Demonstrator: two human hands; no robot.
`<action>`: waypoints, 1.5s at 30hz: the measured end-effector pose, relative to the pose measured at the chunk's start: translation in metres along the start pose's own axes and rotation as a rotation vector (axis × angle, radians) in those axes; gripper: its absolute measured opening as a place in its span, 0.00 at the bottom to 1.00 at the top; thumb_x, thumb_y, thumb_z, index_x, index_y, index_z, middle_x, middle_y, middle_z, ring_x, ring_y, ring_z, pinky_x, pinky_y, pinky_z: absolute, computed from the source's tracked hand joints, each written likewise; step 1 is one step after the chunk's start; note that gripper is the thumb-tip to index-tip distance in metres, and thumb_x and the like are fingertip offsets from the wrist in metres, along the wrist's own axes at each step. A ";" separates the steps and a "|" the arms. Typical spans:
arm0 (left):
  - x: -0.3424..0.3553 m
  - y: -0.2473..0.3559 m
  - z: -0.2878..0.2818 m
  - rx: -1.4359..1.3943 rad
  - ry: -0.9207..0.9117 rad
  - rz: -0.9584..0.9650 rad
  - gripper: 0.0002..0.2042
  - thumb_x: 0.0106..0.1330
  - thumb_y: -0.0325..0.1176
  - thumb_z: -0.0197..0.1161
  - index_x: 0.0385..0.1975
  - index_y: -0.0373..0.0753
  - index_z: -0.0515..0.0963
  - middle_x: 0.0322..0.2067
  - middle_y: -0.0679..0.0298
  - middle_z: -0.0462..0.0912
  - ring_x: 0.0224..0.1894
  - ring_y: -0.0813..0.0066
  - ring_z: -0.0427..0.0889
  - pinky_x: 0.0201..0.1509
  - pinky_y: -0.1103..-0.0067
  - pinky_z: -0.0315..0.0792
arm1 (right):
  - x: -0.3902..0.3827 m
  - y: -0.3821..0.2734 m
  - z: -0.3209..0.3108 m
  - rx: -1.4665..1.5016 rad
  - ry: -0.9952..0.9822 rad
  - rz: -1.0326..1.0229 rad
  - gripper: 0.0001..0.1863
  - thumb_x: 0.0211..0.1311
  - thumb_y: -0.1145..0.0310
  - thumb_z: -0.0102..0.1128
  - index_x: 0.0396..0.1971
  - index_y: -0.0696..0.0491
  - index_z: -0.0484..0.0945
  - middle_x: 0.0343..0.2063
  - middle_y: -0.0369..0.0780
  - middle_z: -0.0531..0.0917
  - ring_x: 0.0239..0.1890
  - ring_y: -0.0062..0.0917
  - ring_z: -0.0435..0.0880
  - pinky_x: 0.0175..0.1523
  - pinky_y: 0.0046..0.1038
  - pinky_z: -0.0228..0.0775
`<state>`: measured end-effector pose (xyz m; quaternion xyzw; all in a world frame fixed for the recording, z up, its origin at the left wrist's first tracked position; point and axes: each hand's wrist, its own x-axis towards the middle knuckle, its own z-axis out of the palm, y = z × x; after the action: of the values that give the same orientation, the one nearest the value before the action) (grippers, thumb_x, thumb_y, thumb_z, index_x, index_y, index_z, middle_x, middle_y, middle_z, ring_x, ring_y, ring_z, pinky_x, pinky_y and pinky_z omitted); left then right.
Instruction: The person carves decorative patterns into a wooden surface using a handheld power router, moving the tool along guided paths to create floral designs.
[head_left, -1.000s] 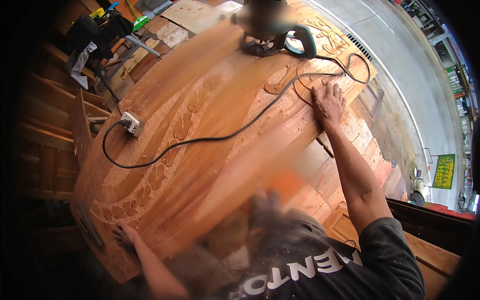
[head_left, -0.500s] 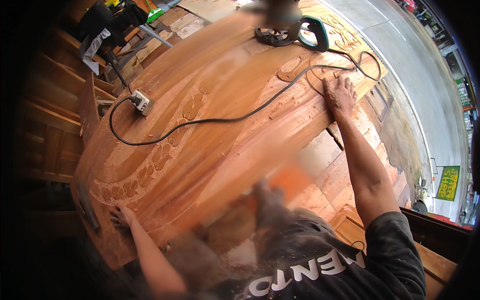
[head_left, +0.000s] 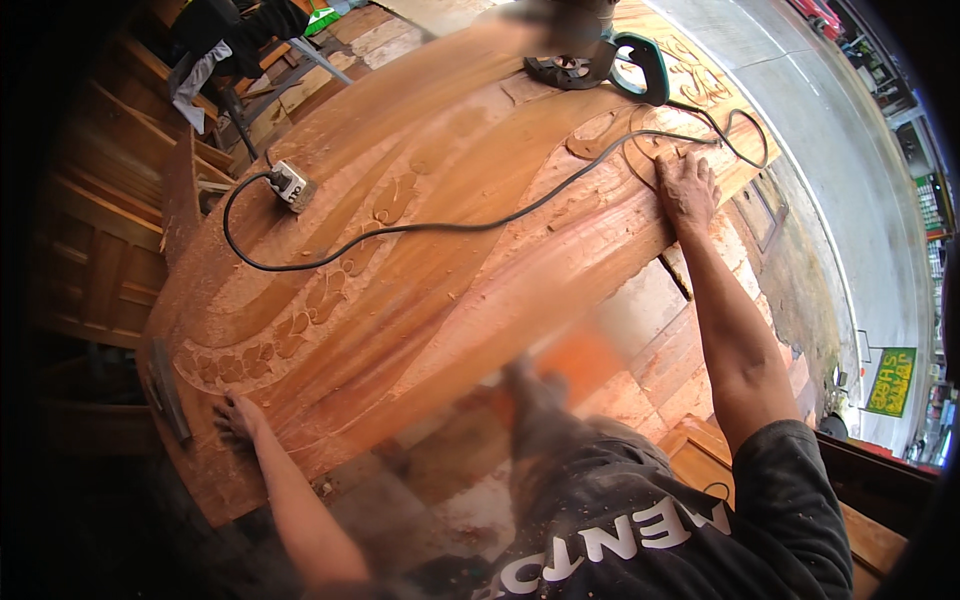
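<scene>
A large reddish wooden slab (head_left: 440, 290) with carved leaf-like relief and loose shavings spreads before me. My left hand (head_left: 238, 418) rests on its lower left corner, fingers spread, holding nothing. At the right edge of the slab lies my right hand (head_left: 688, 190), flat with fingers stretched, close to a black cord (head_left: 430, 228). That cord runs across the wood from a white socket block (head_left: 292, 186) to a teal-handled router (head_left: 640, 68) at the far end. A blurred smudge hides part of the router's top.
A dark bar-like tool (head_left: 168, 390) lies along the slab's left end. Panelled wooden doors (head_left: 95, 260) lean at the left. Chairs and draped cloths (head_left: 195, 85) stand back left. Shavings litter the tiled floor (head_left: 640, 375); a road (head_left: 790, 110) runs along the right.
The view has shifted slightly, so the slab's far end sits a little to the right. Both hands stay on the wood in nearly the same places.
</scene>
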<state>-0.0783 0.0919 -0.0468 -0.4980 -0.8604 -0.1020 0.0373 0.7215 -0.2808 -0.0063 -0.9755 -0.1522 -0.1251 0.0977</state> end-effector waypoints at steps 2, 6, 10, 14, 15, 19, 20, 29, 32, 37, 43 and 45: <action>-0.021 0.011 0.002 -0.048 -0.015 -0.030 0.44 0.74 0.70 0.34 0.79 0.40 0.53 0.79 0.47 0.47 0.82 0.47 0.40 0.80 0.49 0.32 | 0.000 0.003 -0.002 -0.024 -0.005 -0.001 0.48 0.67 0.27 0.46 0.73 0.51 0.65 0.74 0.51 0.63 0.78 0.45 0.56 0.79 0.48 0.42; 0.015 -0.007 -0.008 0.025 0.022 0.019 0.44 0.74 0.70 0.34 0.79 0.41 0.52 0.79 0.47 0.47 0.82 0.47 0.40 0.79 0.47 0.32 | -0.002 -0.007 -0.003 0.034 -0.031 0.005 0.48 0.67 0.28 0.45 0.74 0.51 0.64 0.75 0.51 0.62 0.78 0.45 0.55 0.79 0.48 0.41; 0.001 -0.001 0.006 -0.006 -0.012 0.001 0.44 0.73 0.70 0.35 0.79 0.40 0.52 0.79 0.48 0.47 0.82 0.49 0.40 0.80 0.48 0.32 | -0.001 -0.002 -0.005 0.003 -0.037 0.006 0.48 0.68 0.28 0.44 0.74 0.51 0.64 0.75 0.51 0.61 0.79 0.45 0.54 0.80 0.48 0.40; -0.006 0.002 0.013 -0.025 -0.008 -0.014 0.44 0.73 0.70 0.35 0.79 0.41 0.52 0.79 0.50 0.48 0.82 0.51 0.40 0.81 0.53 0.31 | -0.001 -0.001 -0.007 -0.012 -0.035 0.010 0.48 0.68 0.28 0.44 0.74 0.51 0.63 0.76 0.51 0.61 0.79 0.45 0.54 0.80 0.47 0.40; -0.010 0.003 0.016 -0.033 -0.015 -0.013 0.44 0.73 0.70 0.35 0.79 0.41 0.52 0.80 0.50 0.47 0.82 0.51 0.40 0.81 0.53 0.30 | -0.001 0.001 -0.007 -0.016 -0.036 0.011 0.48 0.68 0.28 0.44 0.74 0.51 0.63 0.76 0.51 0.61 0.79 0.45 0.54 0.80 0.47 0.39; 0.026 -0.014 0.002 -0.010 0.047 0.026 0.44 0.73 0.71 0.34 0.79 0.43 0.53 0.79 0.48 0.46 0.81 0.45 0.39 0.78 0.43 0.32 | -0.004 -0.012 -0.009 0.039 -0.063 0.025 0.48 0.68 0.28 0.44 0.75 0.52 0.63 0.76 0.51 0.60 0.79 0.44 0.53 0.80 0.47 0.39; -0.002 -0.002 0.014 -0.008 -0.010 0.002 0.43 0.73 0.71 0.34 0.79 0.44 0.53 0.80 0.48 0.46 0.81 0.43 0.39 0.78 0.43 0.32 | -0.003 -0.004 -0.009 0.002 -0.056 0.021 0.48 0.68 0.28 0.44 0.75 0.52 0.62 0.76 0.51 0.60 0.79 0.45 0.53 0.80 0.47 0.39; 0.023 -0.013 0.008 0.023 0.027 0.016 0.43 0.73 0.71 0.33 0.80 0.46 0.52 0.80 0.49 0.43 0.81 0.40 0.39 0.77 0.41 0.32 | -0.003 -0.008 -0.010 0.046 -0.060 0.025 0.48 0.68 0.29 0.44 0.75 0.52 0.62 0.76 0.51 0.59 0.80 0.44 0.52 0.81 0.46 0.37; 0.011 -0.007 0.014 0.053 -0.014 -0.012 0.43 0.73 0.71 0.34 0.80 0.46 0.52 0.80 0.49 0.44 0.81 0.41 0.39 0.77 0.41 0.31 | -0.002 -0.005 -0.008 0.025 -0.059 0.025 0.48 0.68 0.29 0.44 0.75 0.52 0.62 0.76 0.51 0.59 0.80 0.44 0.52 0.81 0.46 0.37; 0.004 -0.001 0.004 0.048 -0.042 -0.012 0.43 0.73 0.71 0.33 0.80 0.46 0.52 0.80 0.49 0.44 0.81 0.43 0.39 0.77 0.41 0.31 | -0.003 -0.005 -0.008 0.028 -0.054 0.025 0.48 0.68 0.29 0.45 0.75 0.52 0.62 0.76 0.51 0.59 0.80 0.44 0.52 0.81 0.47 0.37; 0.003 0.000 -0.001 -0.001 -0.008 -0.014 0.43 0.73 0.71 0.33 0.79 0.46 0.52 0.80 0.49 0.44 0.81 0.43 0.39 0.79 0.45 0.33 | -0.002 -0.005 -0.007 0.023 -0.047 0.020 0.48 0.68 0.29 0.45 0.75 0.52 0.63 0.76 0.51 0.60 0.79 0.45 0.53 0.80 0.47 0.38; -0.004 0.004 0.001 -0.010 -0.035 -0.022 0.43 0.73 0.71 0.34 0.79 0.45 0.52 0.80 0.50 0.44 0.81 0.43 0.39 0.80 0.46 0.34 | -0.002 -0.003 -0.006 0.014 -0.046 0.019 0.48 0.68 0.28 0.45 0.75 0.52 0.63 0.76 0.51 0.60 0.79 0.45 0.53 0.80 0.47 0.38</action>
<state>-0.0724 0.0906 -0.0479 -0.4903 -0.8659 -0.0978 0.0188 0.7172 -0.2797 -0.0004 -0.9788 -0.1460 -0.1009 0.1022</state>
